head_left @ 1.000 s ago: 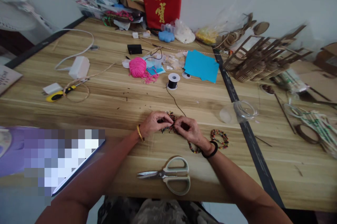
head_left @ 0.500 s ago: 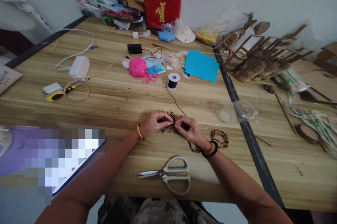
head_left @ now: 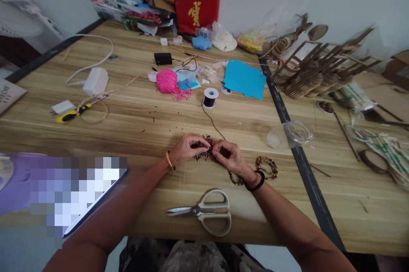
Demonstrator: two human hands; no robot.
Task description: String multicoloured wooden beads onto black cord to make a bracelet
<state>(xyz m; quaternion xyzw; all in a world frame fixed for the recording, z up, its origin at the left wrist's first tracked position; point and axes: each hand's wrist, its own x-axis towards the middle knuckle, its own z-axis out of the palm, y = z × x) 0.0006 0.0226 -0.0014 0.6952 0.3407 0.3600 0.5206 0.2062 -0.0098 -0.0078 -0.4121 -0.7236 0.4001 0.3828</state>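
Note:
My left hand (head_left: 188, 149), with a gold bangle at its wrist, pinches thumb and forefinger together over a pile of small colourful beads (head_left: 208, 141). What lies between those fingertips is too small to make out. Close beside it my right hand (head_left: 231, 159), wearing a black band, is closed in a pinch on thin black cord (head_left: 214, 124). That cord runs back to a white-rimmed spool (head_left: 210, 98). A strand of threaded beads (head_left: 235, 181) shows below the right hand, partly hidden by it. To the right lies a coiled string of beads (head_left: 271, 168).
Scissors (head_left: 204, 212) with pale handles lie near the front edge. Behind the spool are pink yarn (head_left: 166, 80) and blue sheets (head_left: 244, 79). A yellow-handled screwdriver (head_left: 68, 116) is at left, a clear plastic cup (head_left: 281, 137) at right, bamboo models (head_left: 319, 72) farther back.
Almost nothing differs. Both hands keep the same pinch over the beads, and the view has shifted very slightly.

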